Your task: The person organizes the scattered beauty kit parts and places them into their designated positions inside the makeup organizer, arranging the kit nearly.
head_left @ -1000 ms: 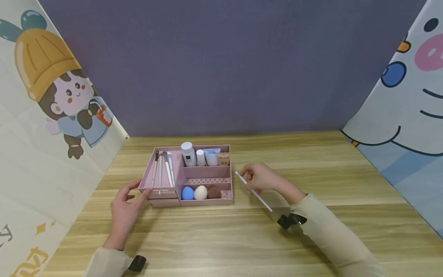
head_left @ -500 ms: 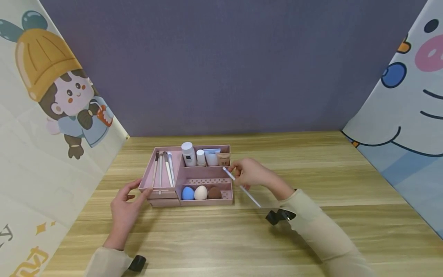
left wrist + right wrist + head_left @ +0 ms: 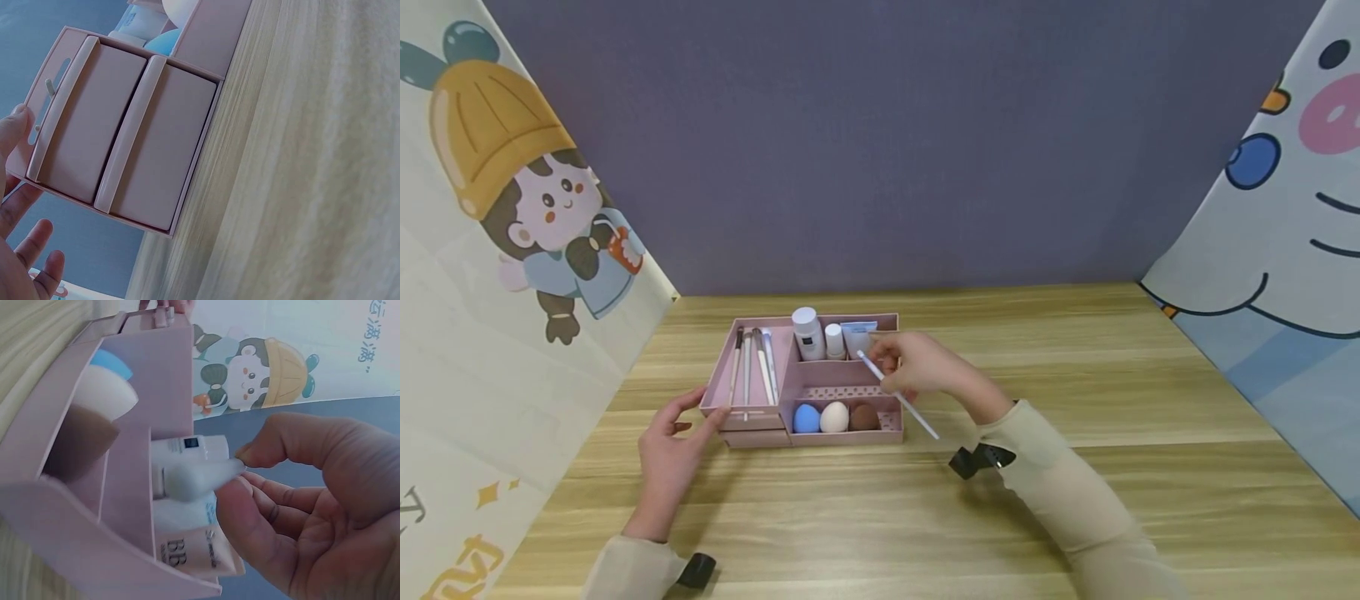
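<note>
My right hand (image 3: 931,367) pinches a slim white makeup brush (image 3: 919,416) between thumb and fingers, over the right side of a pink cosmetics organizer (image 3: 846,373). The brush slants, its far end pointing up toward the tubes. In the right wrist view its pale near end (image 3: 194,480) overlaps the bottles. At the organizer's left front corner, my left hand (image 3: 672,454) grips the top compartment's edge, thumb on the front face. Several makeup brushes (image 3: 763,362) lie in that upper left tray, above two drawers (image 3: 156,144).
Behind the divider stand a white bottle (image 3: 808,337), a smaller white bottle (image 3: 834,342), a pale tube (image 3: 856,337) and a BB cream tube (image 3: 200,551). Blue (image 3: 807,419), cream (image 3: 835,418) and brown (image 3: 864,417) sponges sit in the front compartment. A wooden table (image 3: 820,517) lies beneath.
My right hand has moved left with the white brush, from beside the organizer to over its right side. My left hand stays at the corner.
</note>
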### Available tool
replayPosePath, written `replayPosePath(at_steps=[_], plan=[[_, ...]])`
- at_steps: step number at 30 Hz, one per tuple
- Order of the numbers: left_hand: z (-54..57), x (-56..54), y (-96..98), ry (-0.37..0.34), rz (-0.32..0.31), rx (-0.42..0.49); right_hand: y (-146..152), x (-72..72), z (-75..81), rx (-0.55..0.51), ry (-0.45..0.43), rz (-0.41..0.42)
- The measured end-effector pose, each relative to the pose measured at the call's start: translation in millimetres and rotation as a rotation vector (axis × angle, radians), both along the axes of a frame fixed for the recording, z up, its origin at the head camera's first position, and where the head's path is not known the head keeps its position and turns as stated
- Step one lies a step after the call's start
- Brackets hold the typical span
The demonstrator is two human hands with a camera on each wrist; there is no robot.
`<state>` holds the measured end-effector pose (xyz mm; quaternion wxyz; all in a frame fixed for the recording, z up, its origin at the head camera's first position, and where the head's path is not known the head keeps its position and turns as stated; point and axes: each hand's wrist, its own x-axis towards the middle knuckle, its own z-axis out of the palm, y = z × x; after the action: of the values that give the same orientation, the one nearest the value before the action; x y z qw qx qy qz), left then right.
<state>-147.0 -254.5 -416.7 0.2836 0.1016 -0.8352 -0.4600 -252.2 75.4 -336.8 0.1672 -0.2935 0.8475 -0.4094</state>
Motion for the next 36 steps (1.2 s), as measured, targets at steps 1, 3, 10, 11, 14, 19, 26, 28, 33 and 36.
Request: replayPosePath(at_steps=[1,3,10,11,14,19,26,28,33,36], plan=[[0.2,0.1,0.0,-0.003,0.002,0.001,-2,0.0,1.4,-0.007,0.001,0.005],[0.6,0.3,0.1,-0.008,0.002,0.004,-7,-0.1,4.2,-0.009,0.010,0.011],[1.3,0.0,-0.3,-0.011,-0.003,0.008,-24,0.6,11.6,-0.002,0.026,0.019],[1.2,-0.1,-0.5,-0.010,-0.003,0.008,-26,0.6,12.6,-0.009,0.030,0.022],[1.1,-0.2,-0.9,-0.007,-0.006,0.006,-33,0.9,14.9,-0.021,0.034,0.023],[1.2,-0.4,-1.7,-0.008,-0.012,0.005,-43,2.6,18.3,-0.044,0.012,0.017],[0.5,-1.1,-2.0,0.005,-0.012,0.006,-57,1.4,20.9,-0.101,-0.058,0.011],[-0.2,-1.4,-2.2,0.009,-0.012,0.010,-61,0.7,21.6,-0.106,-0.068,0.007],[-0.8,-2.1,-2.4,0.011,-0.011,0.010,-72,-0.8,23.4,-0.114,-0.086,-0.002],[-0.9,-2.7,-2.4,0.017,-0.011,0.007,-78,-2.4,23.8,-0.124,-0.096,-0.015]])
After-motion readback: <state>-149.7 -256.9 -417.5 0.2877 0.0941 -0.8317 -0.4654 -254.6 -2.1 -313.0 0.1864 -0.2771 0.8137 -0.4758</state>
